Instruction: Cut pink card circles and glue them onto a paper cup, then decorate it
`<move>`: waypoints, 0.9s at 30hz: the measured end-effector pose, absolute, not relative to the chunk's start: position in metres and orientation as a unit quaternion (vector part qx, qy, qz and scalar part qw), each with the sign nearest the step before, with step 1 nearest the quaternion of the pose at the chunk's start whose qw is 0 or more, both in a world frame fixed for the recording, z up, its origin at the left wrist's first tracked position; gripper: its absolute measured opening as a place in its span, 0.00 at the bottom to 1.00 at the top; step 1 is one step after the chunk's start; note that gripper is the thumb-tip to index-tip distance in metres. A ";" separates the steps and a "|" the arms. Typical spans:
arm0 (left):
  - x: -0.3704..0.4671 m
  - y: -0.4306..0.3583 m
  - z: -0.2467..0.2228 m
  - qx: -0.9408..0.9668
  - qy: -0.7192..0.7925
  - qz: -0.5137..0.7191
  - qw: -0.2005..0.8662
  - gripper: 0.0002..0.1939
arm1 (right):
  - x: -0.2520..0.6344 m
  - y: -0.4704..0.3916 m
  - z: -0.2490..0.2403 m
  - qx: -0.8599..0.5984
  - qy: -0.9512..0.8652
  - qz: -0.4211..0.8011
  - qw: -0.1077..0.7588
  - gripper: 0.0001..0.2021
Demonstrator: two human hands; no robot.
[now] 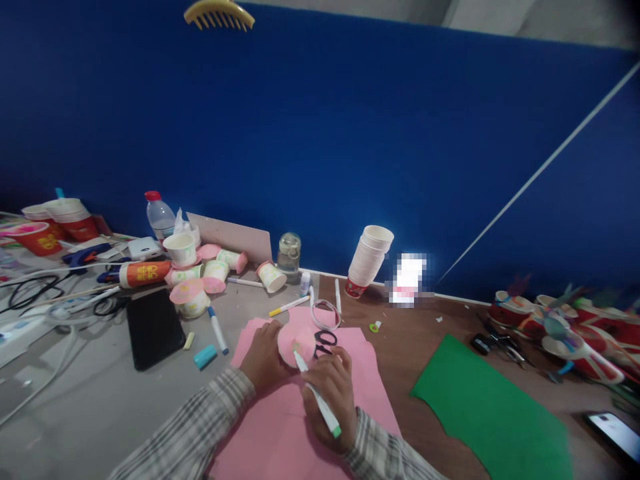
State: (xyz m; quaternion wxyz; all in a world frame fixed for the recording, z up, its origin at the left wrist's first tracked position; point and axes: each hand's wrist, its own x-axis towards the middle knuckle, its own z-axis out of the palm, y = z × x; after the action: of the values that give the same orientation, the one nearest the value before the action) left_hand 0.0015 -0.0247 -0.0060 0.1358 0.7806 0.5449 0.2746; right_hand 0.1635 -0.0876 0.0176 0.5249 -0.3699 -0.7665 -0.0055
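Observation:
My left hand [266, 355] grips the left edge of a round pink paper disc [293, 339]; whether a cup is under it is hidden. In my right hand [330, 393] is a white marker with a green end [325, 408], held like a pen. Its tip meets the disc near faint greenish marks. Both hands are over pink paper sheets [280, 437]. Dark-handled scissors [326, 343] lie just beyond my right hand, partly covered. A roll of clear tape [325, 313] rests at the far edge of the sheets.
Patterned paper cups with pink discs [190, 298] stand and lie at left, by a black phone [155, 328]. A tall cup stack [369, 261] leans near the blue partition [320, 133]. Green paper [490, 407] and decorated red cups [575, 327] are at right.

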 end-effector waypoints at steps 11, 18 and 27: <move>0.002 -0.025 -0.004 0.782 0.548 0.270 0.124 0.18 | 0.163 -0.088 0.015 -0.375 -0.762 -0.010 0.528 0.05; 0.003 -0.025 -0.003 0.787 0.551 0.253 0.115 0.17 | 0.163 -0.087 0.015 -0.372 -0.759 -0.021 0.534 0.05; 0.002 -0.024 -0.004 0.794 0.549 0.233 0.115 0.15 | 0.162 -0.085 0.012 -0.365 -0.764 -0.010 0.533 0.04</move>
State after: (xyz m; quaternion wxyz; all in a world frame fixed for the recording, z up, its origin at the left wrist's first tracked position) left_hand 0.0016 -0.0240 -0.0044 0.1154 0.7943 0.5490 0.2330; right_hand 0.1621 -0.0850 0.0115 0.5329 -0.3646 -0.7635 -0.0097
